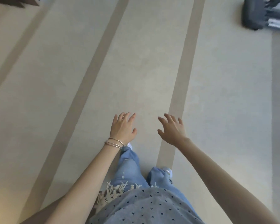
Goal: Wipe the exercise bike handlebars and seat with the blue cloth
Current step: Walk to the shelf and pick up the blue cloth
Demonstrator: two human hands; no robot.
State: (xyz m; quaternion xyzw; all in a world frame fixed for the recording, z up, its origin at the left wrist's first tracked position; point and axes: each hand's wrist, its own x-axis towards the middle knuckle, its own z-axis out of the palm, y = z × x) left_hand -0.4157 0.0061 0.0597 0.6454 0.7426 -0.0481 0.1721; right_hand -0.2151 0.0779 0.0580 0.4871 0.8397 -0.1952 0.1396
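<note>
Left hand [122,129] and right hand [171,130] outstretched, palms down (fingers spread, empty)

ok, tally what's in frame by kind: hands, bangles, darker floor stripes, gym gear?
Hands: 2, left hand and right hand, both open and empty
Bangles: 3, left wrist
Darker floor stripes: 3
Grey equipment base: 1
Total: 9

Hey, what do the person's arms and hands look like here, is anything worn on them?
Both arms are bare, with no sleeves in view. The left hand has thin metal bangles around its wrist, a few slim gold-toned rings stacked close together. The right hand has nothing on its wrist. No gloves or watch show, and the picture is too blurred to tell finger rings.
</note>
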